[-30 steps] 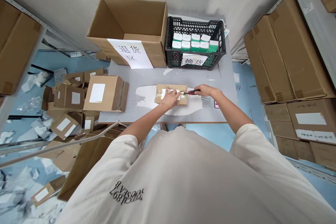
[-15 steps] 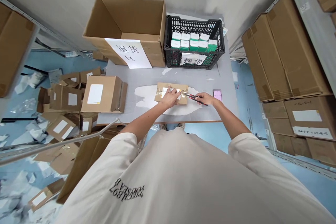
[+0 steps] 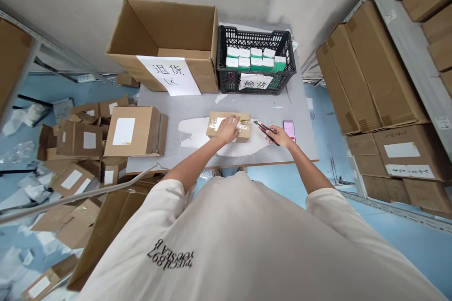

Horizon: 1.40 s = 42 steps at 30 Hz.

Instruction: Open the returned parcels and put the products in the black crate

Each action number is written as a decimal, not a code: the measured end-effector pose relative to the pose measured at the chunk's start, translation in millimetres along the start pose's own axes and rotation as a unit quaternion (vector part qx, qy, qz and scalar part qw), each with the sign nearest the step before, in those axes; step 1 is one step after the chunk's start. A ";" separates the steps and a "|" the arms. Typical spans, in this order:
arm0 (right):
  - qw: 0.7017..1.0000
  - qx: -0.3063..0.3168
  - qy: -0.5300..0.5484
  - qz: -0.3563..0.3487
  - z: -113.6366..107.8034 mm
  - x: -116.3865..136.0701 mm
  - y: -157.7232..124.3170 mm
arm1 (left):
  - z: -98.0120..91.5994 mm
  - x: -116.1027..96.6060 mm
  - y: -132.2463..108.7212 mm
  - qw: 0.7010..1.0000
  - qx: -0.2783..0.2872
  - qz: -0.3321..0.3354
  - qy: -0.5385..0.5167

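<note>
A small brown cardboard box (image 3: pixel 212 128) with clear tape and a white label lies on white paper (image 3: pixel 192 125) on the grey table. My left hand (image 3: pixel 228 129) rests on top of the box, fingers spread over the label and tape. To the right of the box, my right hand (image 3: pixel 279 136) is closed around scissors (image 3: pixel 264 130) with red and black handles. Their tips point up and left, a short gap from the box's right end. Just right of that hand lies a phone (image 3: pixel 289 130) with a pink screen.
Behind stand a large open carton (image 3: pixel 208 73) with a paper sign and a black crate (image 3: pixel 226 75) holding several green-and-white boxes (image 3: pixel 256 63). A closed carton (image 3: pixel 141 127) sits at the table's left. Discarded boxes (image 3: pixel 79 138) litter the floor; shelved cartons (image 3: pixel 381 70) stand right.
The scissors have moved away from the box's right end toward the right with my right hand. My left hand stays on the box. The view has shifted slightly.
</note>
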State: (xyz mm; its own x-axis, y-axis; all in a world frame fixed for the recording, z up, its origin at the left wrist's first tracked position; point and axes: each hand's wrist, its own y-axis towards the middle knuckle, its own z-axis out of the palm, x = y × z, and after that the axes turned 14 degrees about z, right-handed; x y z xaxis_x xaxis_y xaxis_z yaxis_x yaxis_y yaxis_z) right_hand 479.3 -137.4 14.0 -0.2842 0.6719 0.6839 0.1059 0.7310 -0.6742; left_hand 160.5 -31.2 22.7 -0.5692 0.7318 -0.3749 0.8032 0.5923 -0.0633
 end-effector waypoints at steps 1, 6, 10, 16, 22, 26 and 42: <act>1.000 -0.012 -0.009 -0.015 1.3 1.0 -2.5 | -2.6 1.1 2.7 1.000 -0.009 -0.017 0.002; 0.976 -0.078 -0.170 -0.108 12.2 9.5 -19.0 | -5.9 5.5 14.9 0.999 0.000 -0.045 0.024; 0.923 -0.126 -0.329 -0.156 20.7 16.0 -24.9 | -1.5 5.3 20.5 0.998 0.009 -0.058 0.023; 0.898 -0.164 -0.380 -0.151 25.9 11.8 -17.2 | 3.2 7.6 23.0 0.999 -0.012 -0.037 0.022; 0.888 -0.197 -0.388 -0.145 37.5 11.8 -10.1 | 11.8 8.0 16.0 0.999 -0.031 -0.027 0.027; 0.880 -0.214 -0.396 -0.150 41.8 8.2 -7.8 | 18.0 8.4 11.2 0.998 -0.049 -0.037 0.017; 0.881 -0.218 -0.390 -0.157 43.7 6.0 -2.2 | 27.2 11.7 5.2 0.998 -0.049 -0.034 0.006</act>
State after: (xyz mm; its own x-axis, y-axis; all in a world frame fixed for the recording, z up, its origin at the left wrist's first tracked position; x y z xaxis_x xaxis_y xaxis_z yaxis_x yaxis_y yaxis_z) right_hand 435.7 -140.2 7.4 -0.9148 0.2668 0.3033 0.2135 0.9567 -0.1977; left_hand 162.8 -28.7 -7.2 -0.6240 0.6924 -0.3622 0.7422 0.6702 0.0025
